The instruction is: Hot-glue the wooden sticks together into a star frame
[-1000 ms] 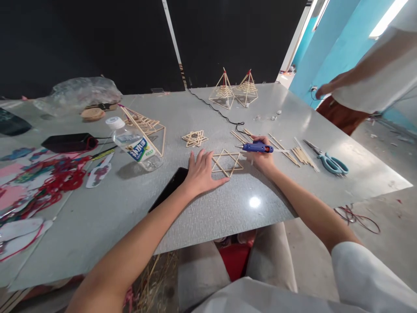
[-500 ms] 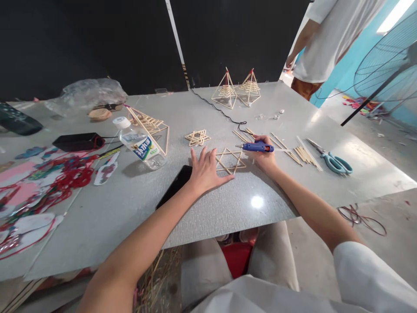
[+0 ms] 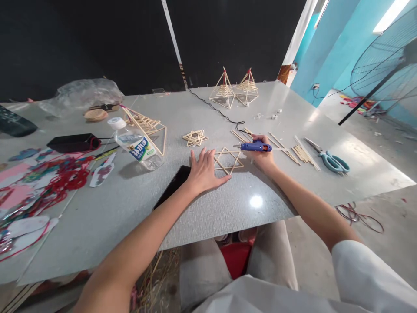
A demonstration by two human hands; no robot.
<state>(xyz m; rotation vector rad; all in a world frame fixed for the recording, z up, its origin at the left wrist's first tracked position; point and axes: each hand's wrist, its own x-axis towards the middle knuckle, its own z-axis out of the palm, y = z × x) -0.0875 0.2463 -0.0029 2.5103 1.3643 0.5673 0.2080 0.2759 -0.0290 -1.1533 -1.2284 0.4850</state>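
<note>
A six-pointed star of thin wooden sticks (image 3: 232, 166) lies flat on the grey table. My left hand (image 3: 204, 170) rests with spread fingers over the star's left side, the thumb along its lower edge. In my right hand (image 3: 263, 158) is a blue hot glue gun (image 3: 256, 146), its nozzle pointing left just above the star's upper right part. A clear glue stick runs out of the gun's back. Behind the left hand sits a smaller stick star (image 3: 195, 138). Loose sticks (image 3: 302, 154) lie right of the right hand.
Blue-handled scissors (image 3: 334, 161) lie at the right. A labelled plastic bottle (image 3: 138, 145) leans at the left, beside a stick frame (image 3: 164, 139). A dark phone (image 3: 172, 187) lies by my left forearm. Two stick pyramids (image 3: 224, 90) stand at the back, near the gun's cord (image 3: 221, 112).
The person in white at the back right has moved left, mostly out of sight behind the black panel. My hands, the glue gun and the star stay nearly in place; the view shifts slightly.
</note>
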